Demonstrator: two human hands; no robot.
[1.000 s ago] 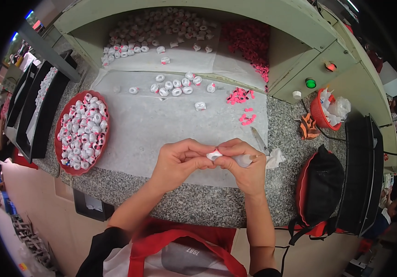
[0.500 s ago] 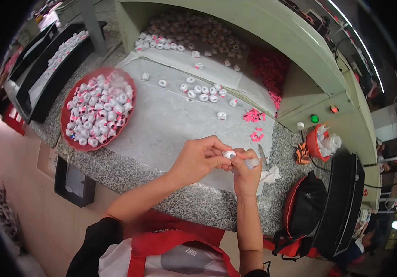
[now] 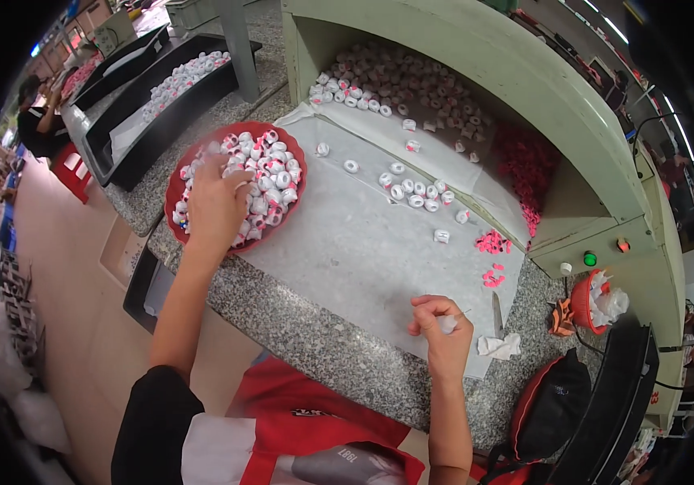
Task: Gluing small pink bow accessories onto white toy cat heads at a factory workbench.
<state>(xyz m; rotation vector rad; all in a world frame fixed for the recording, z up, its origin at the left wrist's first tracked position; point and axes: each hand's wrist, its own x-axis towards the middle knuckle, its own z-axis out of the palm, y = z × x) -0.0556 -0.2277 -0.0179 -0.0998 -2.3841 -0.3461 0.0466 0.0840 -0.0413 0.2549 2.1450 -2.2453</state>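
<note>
My left hand point(image 3: 216, 202) is over the red scalloped bowl point(image 3: 174, 187), fingers apart and reaching down among small white pieces with pink parts point(image 3: 270, 174). Whether a fingertip touches a piece is hidden. Above the white sheet point(image 3: 331, 259) near the table's front edge, my right hand point(image 3: 444, 331) is closed round a small translucent white bottle point(image 3: 447, 323) with a thin tip. Most of the bottle is covered by the fingers. Several loose white pieces point(image 3: 418, 194) lie farther back on the sheet, with small pink pieces point(image 3: 492, 242) to their right.
A pale green cabinet point(image 3: 476, 48) arches over more white pieces and a pink heap point(image 3: 525, 162). Knife-like blade point(image 3: 498, 314) and crumpled tissue point(image 3: 499, 346) lie right of my right hand. Black bag point(image 3: 553, 404), orange basket point(image 3: 580, 303) stand right; black trays point(image 3: 113, 166) left.
My left hand has left the white piece held between both hands and moved left to the bowl. My right hand keeps the bottle, and that white piece no longer shows there. The view has shifted.
</note>
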